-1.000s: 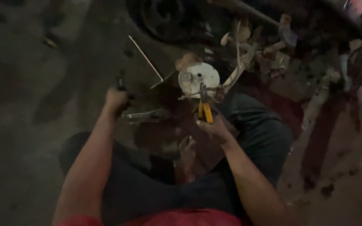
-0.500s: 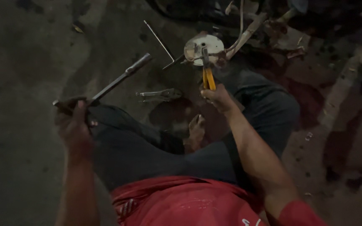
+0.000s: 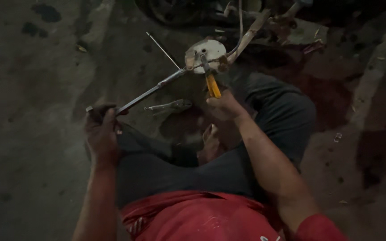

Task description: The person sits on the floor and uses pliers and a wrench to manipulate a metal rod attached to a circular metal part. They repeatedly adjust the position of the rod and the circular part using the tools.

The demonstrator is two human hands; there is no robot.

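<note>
My left hand [image 3: 101,134] grips the handle end of a long metal socket wrench [image 3: 150,91], whose far tip reaches the side of a round white metal disc [image 3: 205,54]. My right hand [image 3: 223,105] holds yellow-handled pliers [image 3: 211,82] with the jaws clamped on the disc's centre. The disc sits at the end of a pale rod [image 3: 249,33] that runs up to the dark machine parts at the top. I sit on the ground with my legs in dark trousers folded under my arms.
Another pair of metal pliers [image 3: 170,107] lies on the ground between my hands. A thin metal rod [image 3: 161,49] lies left of the disc. A tyre [image 3: 175,11] and tangled parts fill the top edge. The ground is dark, stained concrete.
My left hand picked the long wrench off the ground, swung it out left, then brought its tip against the disc. My right hand kept the pliers on the disc throughout.
</note>
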